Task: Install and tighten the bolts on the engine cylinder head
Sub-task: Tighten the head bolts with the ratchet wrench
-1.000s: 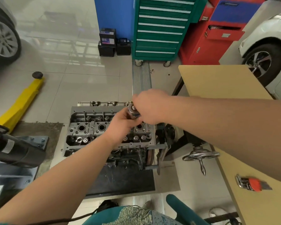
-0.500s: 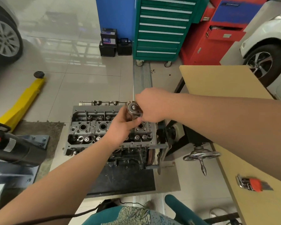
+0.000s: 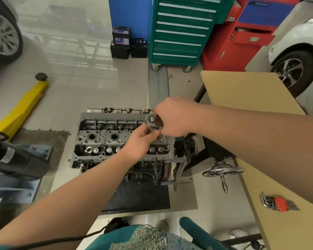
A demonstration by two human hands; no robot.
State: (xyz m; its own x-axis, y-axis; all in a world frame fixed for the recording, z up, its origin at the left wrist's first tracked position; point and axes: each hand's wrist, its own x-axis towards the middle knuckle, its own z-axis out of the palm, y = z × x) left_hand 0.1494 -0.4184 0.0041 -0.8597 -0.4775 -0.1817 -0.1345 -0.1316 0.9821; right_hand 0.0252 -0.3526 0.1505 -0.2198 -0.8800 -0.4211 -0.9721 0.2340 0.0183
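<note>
Ratchet (image 3: 154, 122): rigid steel, probably slippery; right hand (image 3: 172, 119) wraps its handle.
Left hand (image 3: 140, 141): fingers pinch the socket stem.
Cylinder head (image 3: 105, 136): heavy, fixed.

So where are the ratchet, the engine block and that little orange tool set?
ratchet (image 3: 153, 121): head view, on its round metal head.
engine block (image 3: 98, 137): head view, on its top face.
orange tool set (image 3: 278, 204): head view, on the orange holder.

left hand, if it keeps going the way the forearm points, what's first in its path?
Likely the ratchet head that the left hand already grips from below, with the right hand just past it. Beyond them lies the far edge of the cylinder head; depth is unclear.
</note>
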